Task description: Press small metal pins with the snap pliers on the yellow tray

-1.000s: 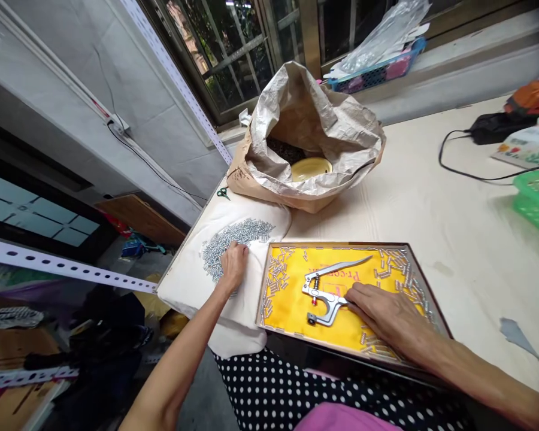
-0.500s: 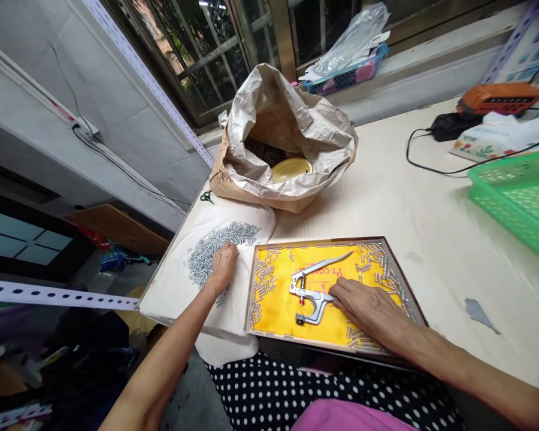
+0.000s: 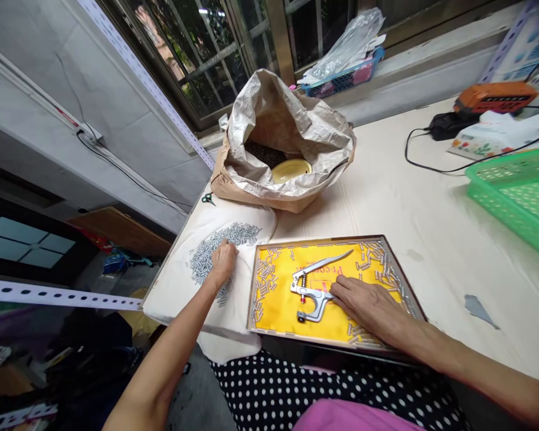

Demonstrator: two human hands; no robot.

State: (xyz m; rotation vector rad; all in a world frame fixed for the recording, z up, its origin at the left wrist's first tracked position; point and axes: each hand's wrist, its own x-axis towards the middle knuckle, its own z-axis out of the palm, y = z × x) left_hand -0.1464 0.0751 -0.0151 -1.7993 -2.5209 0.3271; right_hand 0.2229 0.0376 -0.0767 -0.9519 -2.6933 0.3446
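My left hand (image 3: 223,261), fingers curled together, is at the right side of a pile of small silvery metal pieces (image 3: 204,258) on a white cloth (image 3: 170,302). They look like short springs or screws; whatever the fingertips hold is hidden. Over the right half of a shallow tray (image 3: 253,287) with a yellow base, my right hand (image 3: 368,302) has its fingers closed around the lower handle of silver snap pliers (image 3: 317,302). The pliers' jaw points left and their upper handle stands apart. More of the small metal pieces (image 3: 266,278) lie along the tray's edges.
An open paper-like sack (image 3: 287,194) with dark contents and a yellow dish (image 3: 291,170) stands behind the tray. Green-handled scissors (image 3: 208,198) lie left of it. To the right are a green basket (image 3: 512,200), an orange device (image 3: 496,97) and a black cable (image 3: 408,154).
The view shifts slightly. My left hand stays at the pile with its fingers curled, and my right hand keeps its place on the pliers.
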